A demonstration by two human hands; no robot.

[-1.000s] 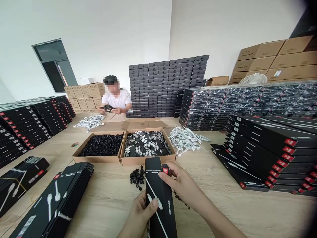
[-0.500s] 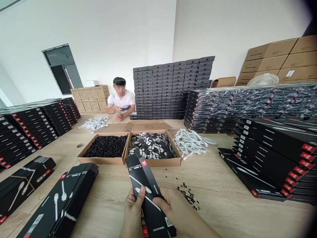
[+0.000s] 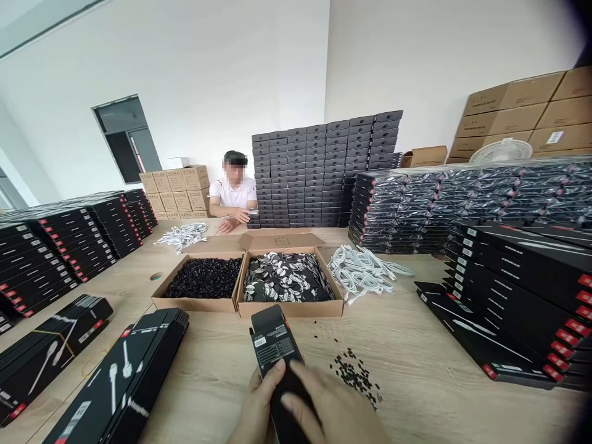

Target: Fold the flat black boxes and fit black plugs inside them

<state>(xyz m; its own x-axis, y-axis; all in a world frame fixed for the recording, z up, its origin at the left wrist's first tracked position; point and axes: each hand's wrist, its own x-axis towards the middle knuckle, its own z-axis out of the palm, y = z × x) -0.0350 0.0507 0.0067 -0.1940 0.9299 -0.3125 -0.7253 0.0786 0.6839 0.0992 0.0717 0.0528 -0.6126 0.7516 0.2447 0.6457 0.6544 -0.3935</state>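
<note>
Head view, lower centre: the left hand (image 3: 256, 407) and right hand (image 3: 330, 410) are close together, both clamped on a slim black carton (image 3: 276, 343), its upper end tilted away. Just right, loose black pieces (image 3: 355, 372) lie on the counter (image 3: 444, 401). Beyond stand two cardboard trays (image 3: 198, 303) and white cables (image 3: 363, 271). Upper centre: a seated co-worker (image 3: 232, 191).

A narrow black cardboard box (image 3: 276, 345) stands tilted at bottom centre of the frame, its top end leaning toward the upper left, with small white print and a white barcode sticker (image 3: 259, 341) showing. The left hand (image 3: 257, 410) and right hand (image 3: 330, 404) wrap its lower half.
</note>
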